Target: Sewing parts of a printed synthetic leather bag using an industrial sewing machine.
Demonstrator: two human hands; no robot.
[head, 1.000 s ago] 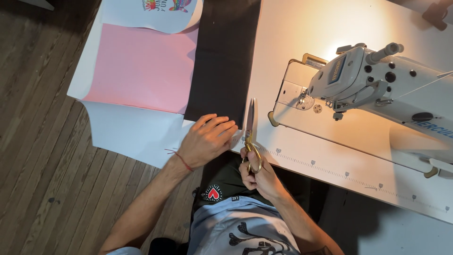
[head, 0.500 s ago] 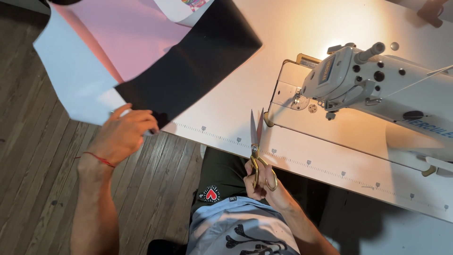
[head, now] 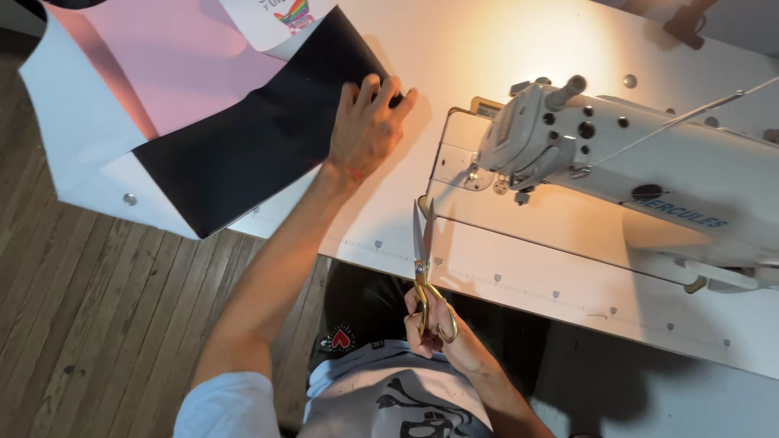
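My left hand [head: 369, 126] lies flat with fingers spread on the far corner of a black fabric sheet [head: 251, 154] that rests partly on the white sewing table [head: 487, 49] and hangs off its left edge. My right hand [head: 434, 324] grips the golden handles of a pair of scissors [head: 423, 259] near the table's front edge. The blades point away from me and stand slightly apart, touching no fabric. A pink sheet [head: 178, 61] and a white sheet [head: 69, 105] lie under the black one.
A white industrial sewing machine [head: 617, 154] stands on the right half of the table, lit by its lamp. A printed white sheet with a colourful picture [head: 284, 20] lies at the top. Wooden floorboards [head: 97, 324] run along the left.
My left hand has moved from the table's left edge up and right onto the black fabric's far corner, and the sheets now lie further onto the table. The scissors stayed near the front edge.
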